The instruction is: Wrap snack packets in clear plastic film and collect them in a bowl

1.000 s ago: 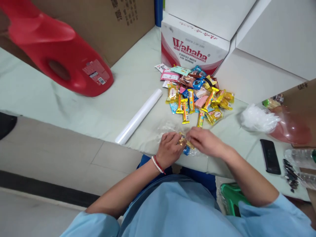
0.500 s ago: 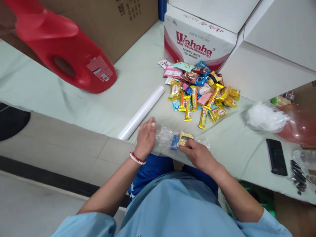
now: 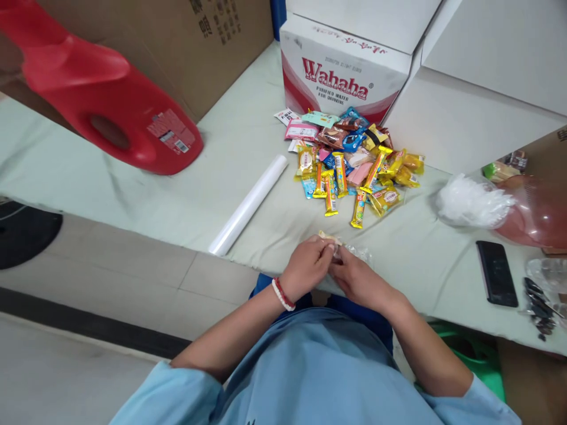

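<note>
At the near edge of the table my left hand [image 3: 308,265] and my right hand [image 3: 361,280] meet, fingers closed. Between them is a gold snack packet [image 3: 328,237], its end showing past my fingertips. Clear plastic film [image 3: 361,254] sticks out crumpled beside my right fingers. The blue packet seen earlier is hidden by my hands. Farther back, a pile of wrapped snacks [image 3: 349,156] lies on the cloth, with several yellow sticks at its front. A white roll [image 3: 248,206] rests left of my hands.
A Wahaba-style white carton [image 3: 341,77] stands behind the pile. On the left is a large red jug [image 3: 119,106] before a brown cardboard box [image 3: 177,47]. To the right are a bunched white plastic bag [image 3: 473,200], a black phone [image 3: 497,273] and a green stool [image 3: 473,354] below the table.
My left hand first moved off to the left, baring the gold and blue packets on the film. It has since come back against my right hand, and both now close around the gold packet.
</note>
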Demonstrator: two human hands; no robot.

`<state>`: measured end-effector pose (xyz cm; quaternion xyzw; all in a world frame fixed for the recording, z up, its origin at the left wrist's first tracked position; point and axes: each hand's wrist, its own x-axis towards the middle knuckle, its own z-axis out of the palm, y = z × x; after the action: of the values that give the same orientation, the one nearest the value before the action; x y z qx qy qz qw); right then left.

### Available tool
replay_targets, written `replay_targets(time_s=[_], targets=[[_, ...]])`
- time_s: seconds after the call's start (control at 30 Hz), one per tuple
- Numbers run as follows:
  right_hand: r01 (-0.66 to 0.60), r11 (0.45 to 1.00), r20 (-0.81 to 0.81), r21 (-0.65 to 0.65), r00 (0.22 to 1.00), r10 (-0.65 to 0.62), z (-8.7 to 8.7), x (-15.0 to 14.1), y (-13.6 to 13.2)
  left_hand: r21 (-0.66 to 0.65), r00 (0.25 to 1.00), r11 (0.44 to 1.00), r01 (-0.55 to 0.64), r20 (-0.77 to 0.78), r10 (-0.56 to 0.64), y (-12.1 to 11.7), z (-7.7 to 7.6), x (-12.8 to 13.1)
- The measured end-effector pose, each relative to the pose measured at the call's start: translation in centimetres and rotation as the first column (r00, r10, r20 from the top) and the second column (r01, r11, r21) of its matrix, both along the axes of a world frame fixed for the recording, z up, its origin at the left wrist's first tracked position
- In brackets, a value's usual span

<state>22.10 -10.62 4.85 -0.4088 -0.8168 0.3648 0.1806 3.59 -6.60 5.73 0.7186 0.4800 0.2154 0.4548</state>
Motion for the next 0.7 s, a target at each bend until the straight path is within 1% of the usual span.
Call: replay_targets(time_s=[0.03, 0.07, 0.1, 0.13, 0.17, 0.2, 0.23, 0.27, 0.3, 0.33, 0.4, 0.43, 0.5, 0.6, 0.67, 0.7], targets=[[-0.029, 0.999, -0.061, -0.034, 0.998, 0.027, 0.4, 1.1, -0.1, 0.063, 0.994, 0.998, 0.029, -0.104, -0.023, -0.4, -0.1, 0.3], [-0.019, 0.998, -0.115, -0.067, 0.993, 0.011, 0.6, 2.3, -0.2, 0.110, 0.978, 0.992, 0.067, -0.207, -0.043, -0.8, -0.3, 0.5], [0.055, 0.994, -0.141, -0.095, 0.988, -0.068, 0.8, 3.6, -0.3, 0.145, 0.952, 0.983, 0.111, -0.301, -0.064, -1.2, -0.4, 0.8], [0.187, 0.977, -0.127, -0.103, 0.972, -0.200, 0.9, 4.6, -0.3, 0.174, 0.919, 0.972, 0.158, -0.385, -0.080, -1.5, -0.4, 1.0], [0.353, 0.932, -0.065, -0.084, 0.931, -0.358, 0.7, 5.5, -0.3, 0.202, 0.886, 0.959, 0.197, -0.456, -0.086, -1.9, -0.5, 1.2], [0.503, 0.863, 0.029, -0.034, 0.864, -0.503, 0.5, 6.0, -0.3, 0.229, 0.855, 0.947, 0.225, -0.513, -0.079, -2.2, -0.6, 1.5], [0.596, 0.802, 0.135, 0.031, 0.793, -0.595, 0.1, 6.1, -0.4, 0.255, 0.830, 0.935, 0.246, -0.554, -0.068, -2.5, -0.8, 1.8], [0.626, 0.775, 0.235, 0.089, 0.743, -0.627, -0.3, 5.9, -0.5, 0.279, 0.811, 0.923, 0.264, -0.582, -0.056, -2.7, -0.9, 1.9], [0.609, 0.784, 0.318, 0.123, 0.724, -0.612, -0.8, 5.4, -0.7, 0.305, 0.799, 0.911, 0.278, -0.600, -0.043, -2.8, -1.1, 2.1], [0.568, 0.812, 0.379, 0.133, 0.728, -0.571, -1.1, 4.8, -1.1, 0.335, 0.792, 0.897, 0.290, -0.609, -0.029, -3.0, -1.3, 2.1], [0.483, 0.866, 0.419, 0.129, 0.765, -0.489, -1.4, 3.7, -1.9, 0.397, 0.787, 0.864, 0.310, -0.617, 0.002, -3.2, -1.8, 1.9], [0.465, 0.876, 0.402, 0.127, 0.783, -0.474, -1.2, 3.3, -2.2, 0.428, 0.786, 0.847, 0.317, -0.617, 0.017, -3.3, -2.0, 1.8], [0.487, 0.869, 0.325, 0.088, 0.810, -0.488, -0.4, 2.8, -2.6, 0.475, 0.790, 0.817, 0.326, -0.611, 0.040, -3.5, -2.5, 1.5], [0.543, 0.837, 0.204, -0.071, 0.829, -0.521, 1.3, 2.2, -1.7, 0.517, 0.805, 0.793, 0.322, -0.590, 0.058, -3.7, -3.1, 1.5], [0.539, 0.832, 0.161, -0.132, 0.840, -0.519, 1.8, 1.1, -0.2, 0.513, 0.818, 0.802, 0.307, -0.573, 0.053, -3.8, -3.4, 1.7], [0.541, 0.830, 0.147, -0.137, 0.839, -0.523, 1.7, 0.3, 0.7, 0.497, 0.827, 0.818, 0.289, -0.560, 0.048, -3.7, -3.5, 1.7]])
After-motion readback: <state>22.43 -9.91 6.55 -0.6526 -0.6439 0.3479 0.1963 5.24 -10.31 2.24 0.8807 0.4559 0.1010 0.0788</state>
